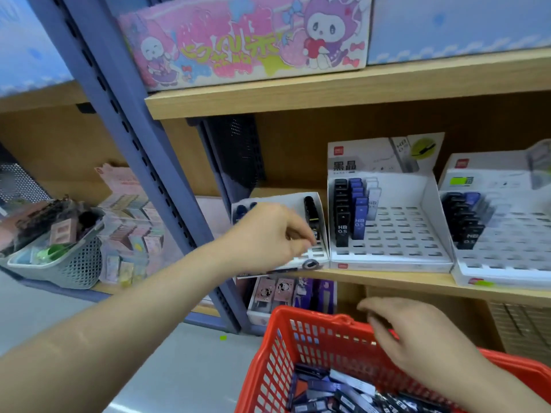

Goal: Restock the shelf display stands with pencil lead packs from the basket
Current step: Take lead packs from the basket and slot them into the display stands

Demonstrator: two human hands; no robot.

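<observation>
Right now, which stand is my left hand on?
The leftmost stand, beside the blue post; your left hand covers its front, the middle stand and right stand sit untouched.

Stationery shop: stocked shelves (343,93), display stands (387,257).

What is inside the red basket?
A pile of pencil lead packs, mostly black and dark blue, a few white, lies in the red basket. The right hand and forearm cover part of the pile, and the frame edge cuts off the rest.
</observation>
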